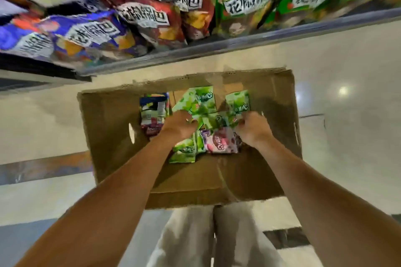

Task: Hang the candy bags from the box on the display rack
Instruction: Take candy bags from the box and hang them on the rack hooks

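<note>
Candy bags, most of them green, lie in a loose heap on the bottom of an open cardboard box standing on a pale tiled floor. A person bends over it, both bare arms reaching inside. The left hand curls its fingers round a green bag near the heap's middle; the right hand pinches the edge of another. A purple bag lies between the wrists. Snack bags crowd the shelf beyond the box.
</note>
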